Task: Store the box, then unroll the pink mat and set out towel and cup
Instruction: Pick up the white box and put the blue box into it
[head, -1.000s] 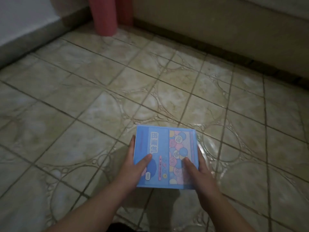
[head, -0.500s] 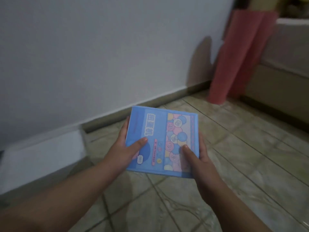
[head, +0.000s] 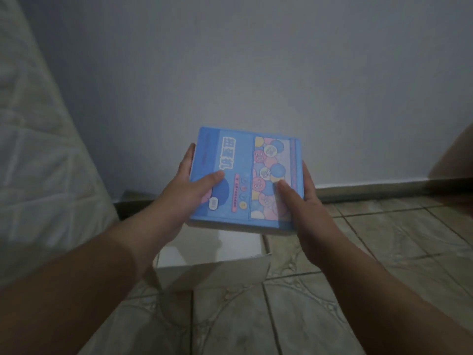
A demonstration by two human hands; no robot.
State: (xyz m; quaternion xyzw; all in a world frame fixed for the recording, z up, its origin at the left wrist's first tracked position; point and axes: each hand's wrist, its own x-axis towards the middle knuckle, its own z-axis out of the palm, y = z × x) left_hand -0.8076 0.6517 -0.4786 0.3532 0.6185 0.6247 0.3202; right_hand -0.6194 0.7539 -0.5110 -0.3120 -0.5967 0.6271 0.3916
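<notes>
I hold a flat blue box (head: 245,172) printed with pastel balls and white lettering, level in the air in front of the wall. My left hand (head: 189,190) grips its left edge with the thumb on top. My right hand (head: 304,198) grips its right edge the same way. Directly below the box an open white carton (head: 212,262) stands on the tiled floor against the wall. A sliver of the pink mat (head: 458,155) shows at the right edge. Towel and cup are out of view.
A white quilted mattress (head: 38,162) leans at the left, close to the carton. A grey wall (head: 256,73) with a dark skirting (head: 371,190) fills the background. Beige patterned floor tiles (head: 384,239) spread to the right and front.
My view has swung left from the open floor to the wall. The box, still in both hands, now hangs over the white carton; the pink mat slid to the right edge.
</notes>
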